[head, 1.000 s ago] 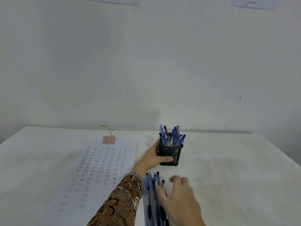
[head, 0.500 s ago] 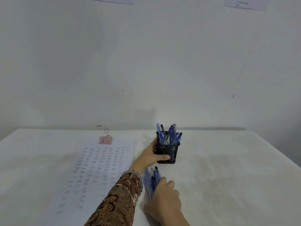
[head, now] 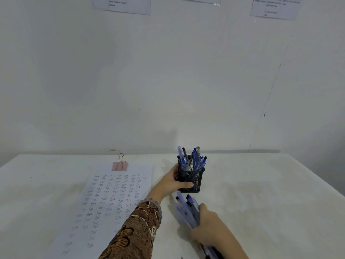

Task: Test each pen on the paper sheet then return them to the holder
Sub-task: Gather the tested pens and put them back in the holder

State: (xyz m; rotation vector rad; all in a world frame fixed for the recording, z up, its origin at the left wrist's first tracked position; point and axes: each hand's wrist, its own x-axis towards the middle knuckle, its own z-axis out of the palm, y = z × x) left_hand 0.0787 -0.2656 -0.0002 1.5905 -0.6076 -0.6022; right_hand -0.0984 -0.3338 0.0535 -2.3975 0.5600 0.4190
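Gripping black square wire-mesh pen holder [head: 192,179]: left hand [head: 171,184]; right hand [head: 211,227] clasps bundle of blue plastic pens [head: 186,208] at holder's 6 o'clock.

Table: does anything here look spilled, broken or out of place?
Nothing spilled or broken. The only stray items are a bundle of pens outside the mesh pen holder, gripped by the right hand; the left hand holds the holder.

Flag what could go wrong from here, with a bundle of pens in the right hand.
The black mesh pen holder is already crowded, so the bundle of blue plastic pens may jam or spill if pushed in together. The right hand grips many at once; outer ones could slip.
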